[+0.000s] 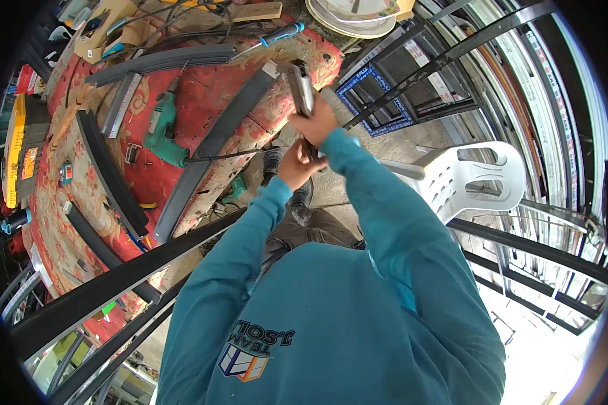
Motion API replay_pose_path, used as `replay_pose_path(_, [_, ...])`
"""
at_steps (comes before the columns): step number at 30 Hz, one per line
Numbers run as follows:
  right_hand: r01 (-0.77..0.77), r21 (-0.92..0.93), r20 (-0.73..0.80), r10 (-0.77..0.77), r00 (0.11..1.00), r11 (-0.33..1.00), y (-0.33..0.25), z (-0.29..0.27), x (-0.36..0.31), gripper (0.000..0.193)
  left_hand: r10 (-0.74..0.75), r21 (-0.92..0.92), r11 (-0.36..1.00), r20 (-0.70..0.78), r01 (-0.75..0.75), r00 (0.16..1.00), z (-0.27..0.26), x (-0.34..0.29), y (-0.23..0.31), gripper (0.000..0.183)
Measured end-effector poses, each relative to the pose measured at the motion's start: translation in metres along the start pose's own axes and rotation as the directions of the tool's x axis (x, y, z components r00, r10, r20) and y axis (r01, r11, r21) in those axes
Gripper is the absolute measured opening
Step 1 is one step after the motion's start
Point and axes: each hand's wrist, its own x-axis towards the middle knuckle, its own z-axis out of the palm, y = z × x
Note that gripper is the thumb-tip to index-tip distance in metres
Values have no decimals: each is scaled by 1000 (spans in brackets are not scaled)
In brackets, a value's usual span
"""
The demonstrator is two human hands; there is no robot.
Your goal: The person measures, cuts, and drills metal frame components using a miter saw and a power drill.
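We see a wide table with a red flowered top (206,101), and a white plastic chair with holes (469,174) past its right edge. A long dark grey bar (213,142) lies slanted along that edge, its pale end by the far right corner. A green plastic drill (161,129) lies left of it. Just off the edge is a shiny silver metal tool (301,89), pointing away from us, its tip near the bar's pale end; we can't tell if they touch. The right hand (317,120), nearer that end, is wrapped around the tool. The left hand (294,166) is lower, fingers bent; we can't tell what it grips.
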Motion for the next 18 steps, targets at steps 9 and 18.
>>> replay_pose_path(9, [14,-822,385,538,750,569,125,-140,-132,29,-310,183,937,42,298,950,-40,-63,25,30])
replay_pose_path(18, [-160,-142,-20,159,987,977,55,-184,-274,40,-228,93,974,348,209,909,71,-38,107,19])
